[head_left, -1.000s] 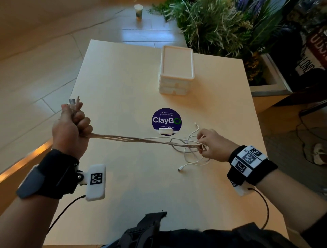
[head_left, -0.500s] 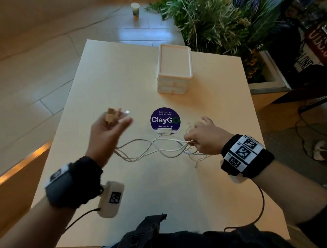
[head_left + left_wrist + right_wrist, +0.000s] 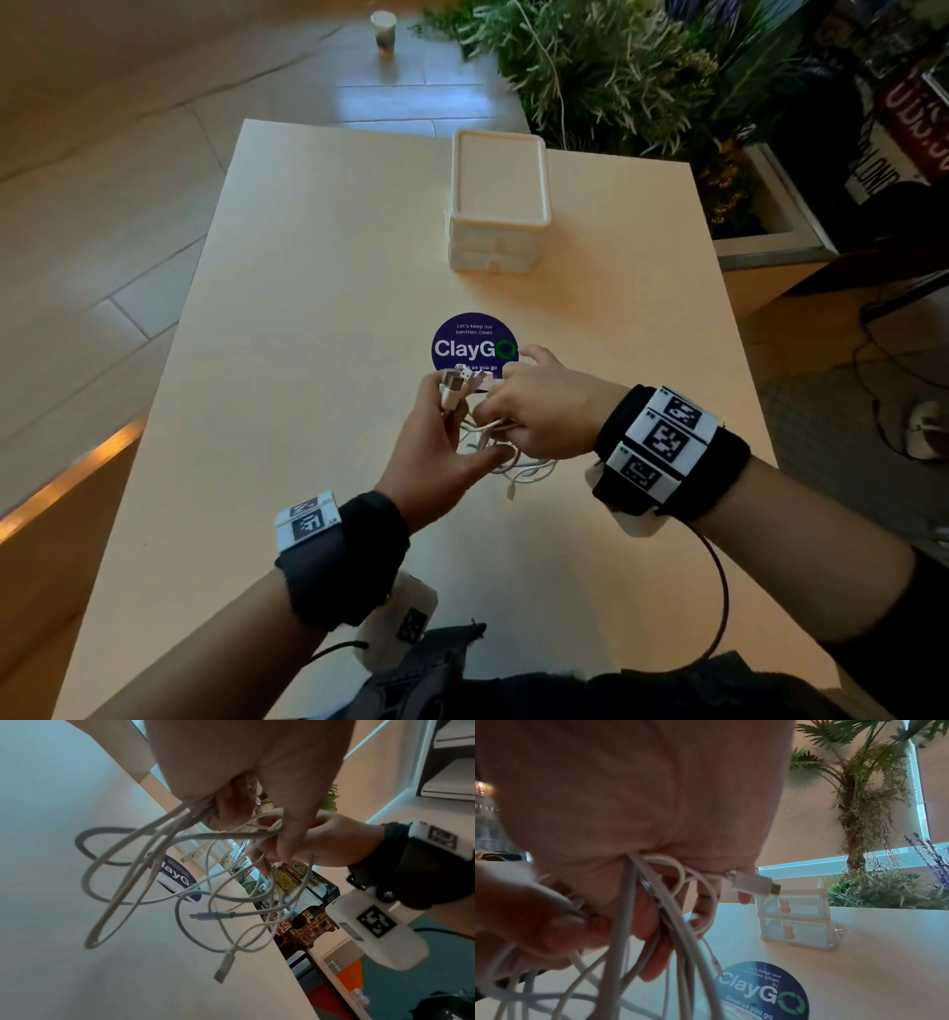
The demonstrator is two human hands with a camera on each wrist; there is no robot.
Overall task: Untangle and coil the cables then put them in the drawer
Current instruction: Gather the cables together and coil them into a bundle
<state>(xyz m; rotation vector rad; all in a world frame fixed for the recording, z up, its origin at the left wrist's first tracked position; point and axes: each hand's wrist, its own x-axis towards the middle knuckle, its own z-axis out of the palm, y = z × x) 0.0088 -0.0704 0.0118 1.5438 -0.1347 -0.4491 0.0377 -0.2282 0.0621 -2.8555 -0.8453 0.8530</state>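
We have both hands brought together over the near middle of the pale table (image 3: 287, 318), just on the near side of the round purple ClayGO sticker (image 3: 464, 342). Our left hand (image 3: 436, 452) has its fingers curled round one end of the white cables (image 3: 506, 465), gripping them so that several plug ends (image 3: 454, 383) stick up out of the top of the fist. Our right hand (image 3: 539, 411) is touching the left and closes on the same bundle from the right side, its fingers wrapped round the strands.

The left wrist view looks up at the bundle — loose white loops (image 3: 107, 874) hang below both hands in a tangle, not yet a neat coil, with a USB plug (image 3: 223, 967) dangling lowest and a second, smaller connector (image 3: 205, 915) pointing left among the loops. The right hand (image 3: 326, 841) shows there pinching strands beside the thumb of the left hand (image 3: 257, 770).

In the right wrist view the strands (image 3: 672, 933) run down between our right hand's fingers (image 3: 654, 953), and one white USB plug (image 3: 754, 884) juts out to the right from under the palm.

Further away on the table, well apart from the hands, stands the small white drawer unit (image 3: 498, 205) — two stacked drawers, both shut, each with a little rabbit-shaped pull (image 3: 784, 905). Beyond the far right corner of the table are potted plants (image 3: 616, 67), and a paper cup (image 3: 384, 28) stands on the floor beyond the far edge.
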